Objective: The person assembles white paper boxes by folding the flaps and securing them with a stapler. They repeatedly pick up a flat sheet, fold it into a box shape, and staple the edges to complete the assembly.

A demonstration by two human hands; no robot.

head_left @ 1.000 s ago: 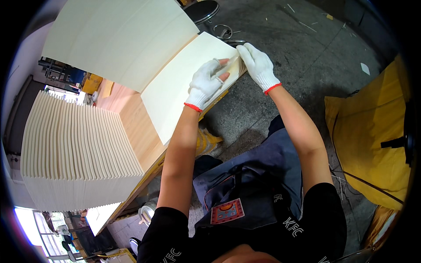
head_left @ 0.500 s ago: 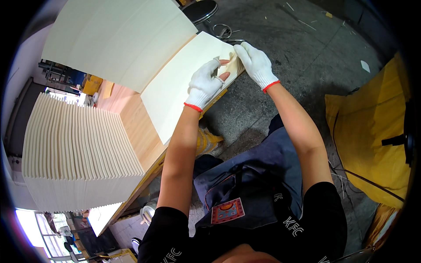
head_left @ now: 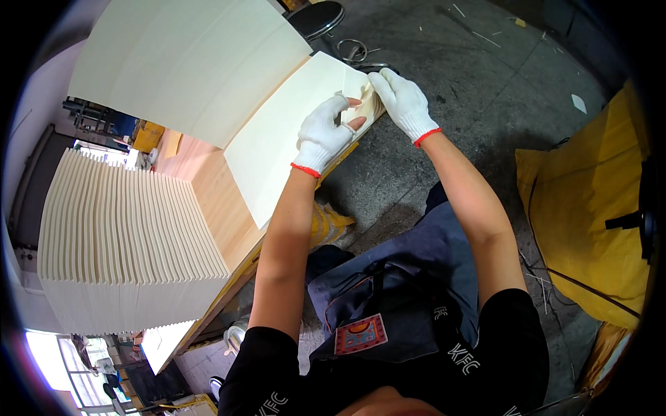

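Observation:
A low stack of large white paper sheets [head_left: 277, 132] lies on the wooden table, its far right corner bent and fanned up. My left hand [head_left: 325, 133], in a white knitted glove with bare thumb and fingertip, rests over the sheets. Its thumb and forefinger are apart, with the tips at the fanned corner. Against the outer side of that corner my right hand [head_left: 404, 105], also gloved in white, is closed on the sheet edges with its fingers together. The gloves have red cuffs. How many sheets are pinched is hidden.
Upright beyond the sheets stands a tall pale stack [head_left: 187, 62]. On the left, many folded sections [head_left: 132, 229] stand in a row on the wooden tabletop [head_left: 225, 201]. A black round stool [head_left: 316, 17] is at the far side, and yellow fabric [head_left: 583, 222] hangs at the right.
My right hand has shifted very slightly left, and the fanned sheet corner has curled a little differently. My left hand is almost still.

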